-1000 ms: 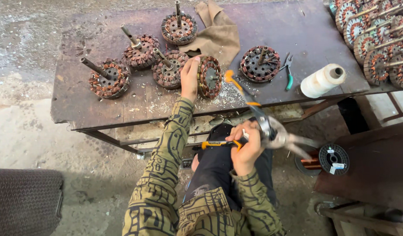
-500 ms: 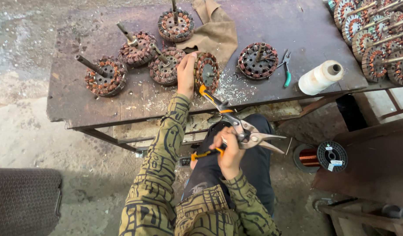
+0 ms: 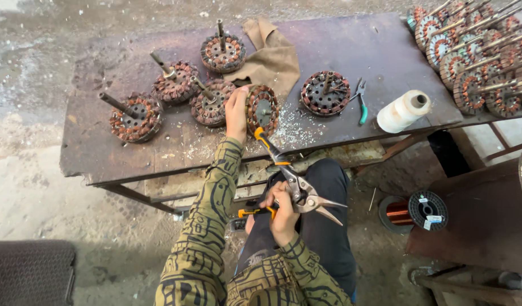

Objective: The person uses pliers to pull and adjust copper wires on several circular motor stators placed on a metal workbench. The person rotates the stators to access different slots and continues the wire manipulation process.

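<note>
My left hand (image 3: 237, 112) grips a round motor stator (image 3: 262, 109) with copper windings, standing on its edge on the dark metal table (image 3: 357, 45). My right hand (image 3: 282, 208) holds metal snips (image 3: 299, 191) with orange-and-black handles over my lap. The snips' jaws are apart and point right. One orange handle reaches up toward the stator. Pale debris lies on the table around the stator.
Several stators with shafts (image 3: 176, 82) lie left of my hand; another stator (image 3: 325, 93) and green-handled pliers (image 3: 361, 101) lie to the right. A white thread cone (image 3: 403, 111), a brown cloth (image 3: 272, 56), stacked rotors (image 3: 476, 51) and a copper wire spool (image 3: 411, 211) on the floor.
My right hand with the snips has dropped from the table edge toward my lap. My left hand stays on the stator.
</note>
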